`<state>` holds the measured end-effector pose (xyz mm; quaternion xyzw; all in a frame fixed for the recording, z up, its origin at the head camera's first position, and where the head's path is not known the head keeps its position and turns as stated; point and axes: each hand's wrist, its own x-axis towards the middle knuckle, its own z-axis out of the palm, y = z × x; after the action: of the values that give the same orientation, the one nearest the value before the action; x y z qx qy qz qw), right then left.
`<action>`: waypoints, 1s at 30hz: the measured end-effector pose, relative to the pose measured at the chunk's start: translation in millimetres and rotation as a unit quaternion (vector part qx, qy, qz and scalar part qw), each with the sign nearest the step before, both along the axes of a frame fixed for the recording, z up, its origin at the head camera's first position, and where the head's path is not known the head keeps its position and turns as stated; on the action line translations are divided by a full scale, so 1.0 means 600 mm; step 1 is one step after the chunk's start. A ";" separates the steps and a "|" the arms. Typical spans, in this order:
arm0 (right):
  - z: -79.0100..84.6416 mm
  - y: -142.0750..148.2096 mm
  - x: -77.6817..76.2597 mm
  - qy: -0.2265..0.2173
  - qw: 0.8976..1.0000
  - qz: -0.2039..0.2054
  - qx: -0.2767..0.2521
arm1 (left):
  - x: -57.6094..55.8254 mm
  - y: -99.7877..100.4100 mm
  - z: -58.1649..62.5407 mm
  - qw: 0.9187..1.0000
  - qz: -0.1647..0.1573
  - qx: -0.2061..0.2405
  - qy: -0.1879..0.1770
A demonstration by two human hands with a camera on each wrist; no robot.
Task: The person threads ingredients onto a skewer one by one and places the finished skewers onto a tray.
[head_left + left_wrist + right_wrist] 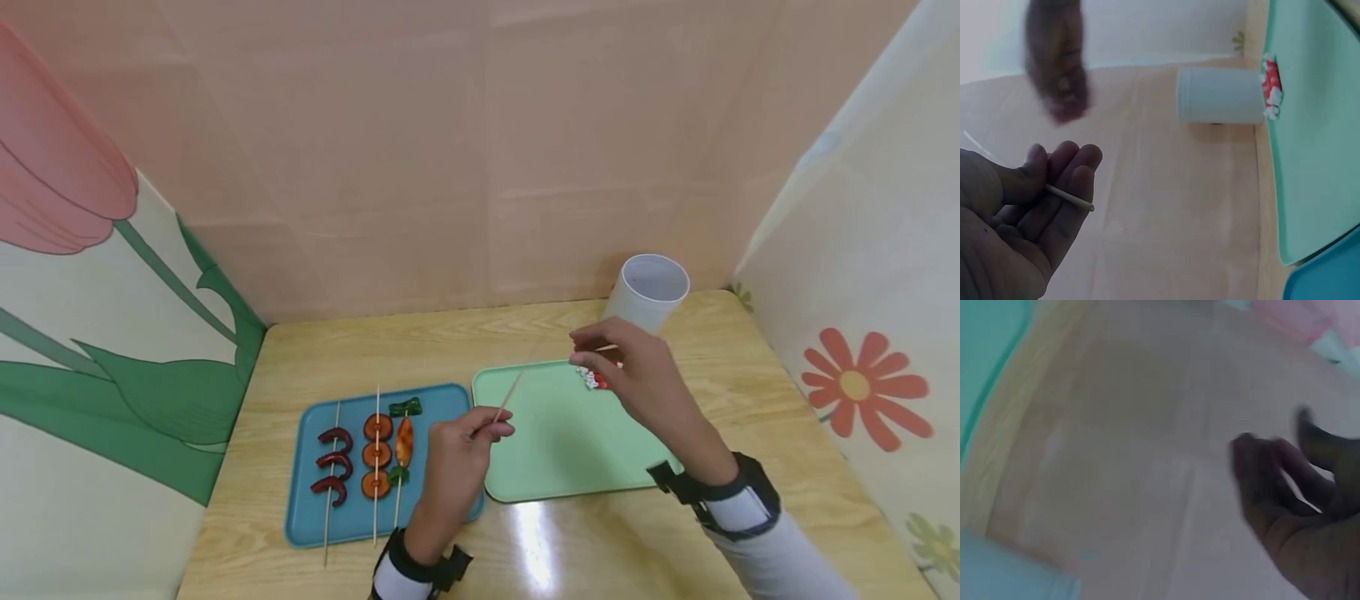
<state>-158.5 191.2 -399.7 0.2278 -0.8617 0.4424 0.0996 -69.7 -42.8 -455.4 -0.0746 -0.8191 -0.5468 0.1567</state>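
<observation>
My left hand (459, 450) pinches a thin wooden skewer (512, 390) between thumb and fingers, and its pale blunt end (1071, 197) sticks out across the fingers in the left wrist view. The skewer slants up and away to the right, with no food on the part that shows. Thumb and fingers of my right hand (626, 367) stand apart with nothing between them, above the back right of the green tray (555, 450). Near that hand a red and white piece (592, 379) lies on the green tray, partly covered by the hand in the head view.
A blue tray (442, 400) at left carries three loaded skewers: dark red curled pieces (334, 458), round orange-brown slices (377, 454), and an orange piece (404, 442) between green ones. Behind the green tray stands a white cup (645, 296), close to the back wall.
</observation>
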 end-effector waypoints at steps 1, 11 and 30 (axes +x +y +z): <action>-0.016 0.009 -0.011 0.000 0.999 -0.006 0.049 | 0.001 -0.002 -0.001 1.000 0.010 0.013 -0.012; -0.220 0.098 -0.092 -0.007 0.959 -0.023 0.281 | 0.009 -0.020 -0.010 0.991 0.054 0.096 -0.073; -0.315 0.116 -0.111 0.078 0.936 -0.027 0.343 | 0.013 -0.032 -0.007 0.984 0.071 0.126 -0.107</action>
<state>-225.0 260.8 -588.4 0.2591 -0.9563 0.0978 0.0943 -62.0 -61.9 -459.8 0.0631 -0.7588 -0.6380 0.1148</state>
